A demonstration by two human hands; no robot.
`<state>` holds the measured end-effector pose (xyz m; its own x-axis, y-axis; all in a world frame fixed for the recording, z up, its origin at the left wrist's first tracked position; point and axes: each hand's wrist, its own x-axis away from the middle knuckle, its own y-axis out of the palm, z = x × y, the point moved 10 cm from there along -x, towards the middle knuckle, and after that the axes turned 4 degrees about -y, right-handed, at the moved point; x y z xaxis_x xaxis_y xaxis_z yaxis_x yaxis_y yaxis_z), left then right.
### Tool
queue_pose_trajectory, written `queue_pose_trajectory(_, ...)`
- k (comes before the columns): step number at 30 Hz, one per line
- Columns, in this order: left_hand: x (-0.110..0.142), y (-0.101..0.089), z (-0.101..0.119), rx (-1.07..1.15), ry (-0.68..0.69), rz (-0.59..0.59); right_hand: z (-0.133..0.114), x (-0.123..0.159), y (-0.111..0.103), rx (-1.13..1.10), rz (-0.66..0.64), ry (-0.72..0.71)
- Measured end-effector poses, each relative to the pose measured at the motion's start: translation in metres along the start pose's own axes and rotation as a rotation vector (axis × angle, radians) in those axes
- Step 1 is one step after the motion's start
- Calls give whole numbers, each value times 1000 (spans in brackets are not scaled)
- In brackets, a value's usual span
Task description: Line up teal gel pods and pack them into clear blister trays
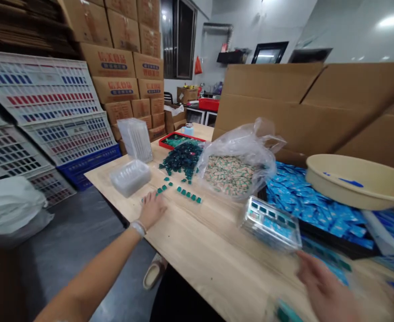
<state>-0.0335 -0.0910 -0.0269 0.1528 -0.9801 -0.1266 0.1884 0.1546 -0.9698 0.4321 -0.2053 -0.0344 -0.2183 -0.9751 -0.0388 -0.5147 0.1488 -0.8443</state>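
Left hand: the left hand [151,209] lies palm down on the desk [197,241], lower middle of the frame. Its fingers [148,198] are loosely spread, with nothing visible in their hold, and their tips are just beside a scatter of small teal squares [188,194].

Right hand: the right hand [324,288] is blurred at the lower right. Its fingers [304,264] stand apart, near the corner of a clear plastic tray [271,223]; I cannot tell whether they hold anything.

Tray: it sits on the desk right of center, tilted, with blue and teal packets inside.

Teal pieces: the small teal squares lie in short rows in the middle of the desk, below a heap of dark teal packets [182,158].

Desk items: a red tray [180,141] sits behind the heap, and a clear bag of beige packets [239,163] sits beside it. Two empty-looking clear trays [129,177] stand at the desk's left edge.

Right side: blue packets [312,208] fill a black tray, below a beige basin [357,181] and a large cardboard box [270,103].

Upper left: stacked cartons [116,76] stand behind white plastic crates [39,91].
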Motion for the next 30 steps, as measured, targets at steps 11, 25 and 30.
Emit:
queue_pose_trajectory(11,90,13,12,-75,160,36,-232,-29,176,314,-250,-516)
queue_pose_trajectory(25,100,40,28,70,754,106,-205,105,168,358,-238,-565)
queue_pose_trajectory(30,90,36,52,271,817,3,-195,100,91,194,22,-654)
